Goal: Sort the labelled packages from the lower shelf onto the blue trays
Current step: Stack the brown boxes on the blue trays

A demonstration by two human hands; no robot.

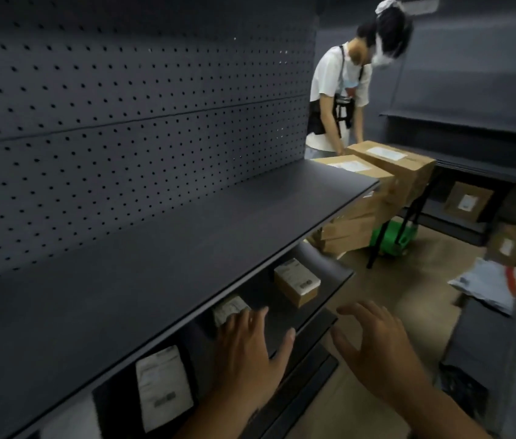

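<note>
On the lower shelf [323, 280] lie labelled packages: a small brown box [296, 282] to the right, a dark package with a white label [228, 308] in the middle, and another dark package with a big white label [163, 386] nearer me. My left hand [252, 350] reaches under the upper shelf with fingers spread, its fingertips at the middle package's label. My right hand [374, 340] hovers open in front of the shelf edge, holding nothing. No blue tray is in view.
The wide dark upper shelf [161, 248] overhangs the packages, with pegboard behind it. Another person [336, 99] bends over a stack of cardboard boxes [374, 191] on a green cart [393, 237]. More parcels [488, 285] lie on the floor and right-hand shelving.
</note>
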